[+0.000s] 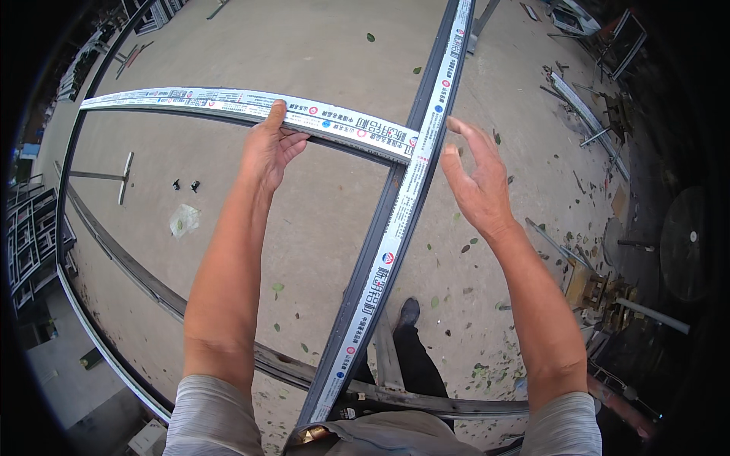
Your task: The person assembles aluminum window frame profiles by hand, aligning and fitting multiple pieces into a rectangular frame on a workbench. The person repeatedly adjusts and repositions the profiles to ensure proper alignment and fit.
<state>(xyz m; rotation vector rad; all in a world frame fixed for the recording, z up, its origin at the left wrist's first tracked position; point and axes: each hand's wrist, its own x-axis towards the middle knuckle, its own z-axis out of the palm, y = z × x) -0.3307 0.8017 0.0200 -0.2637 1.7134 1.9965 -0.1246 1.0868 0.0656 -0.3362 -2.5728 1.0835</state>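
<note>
A large dark metal frame wears white printed protective film along its bars. Its crossbar (346, 120) meets a long side bar (395, 228) at a T-joint. My left hand (270, 148) grips the crossbar from the near side, thumb on top and fingers curled beneath. On the right of the joint, my right hand (480, 178) is beside the long bar, thumb and fingers apart. Its fingertips are close to the bar's edge; I cannot tell whether they touch. Nothing shows in that hand.
A grey support beam (289, 368) runs beneath the frame. Below lie a T-shaped metal piece (124, 178), a plastic scrap (185, 220) and scattered leaves. Stacked frames (34, 235) stand at the left. Metal lengths (589, 121) and a round disc (682, 235) are at the right.
</note>
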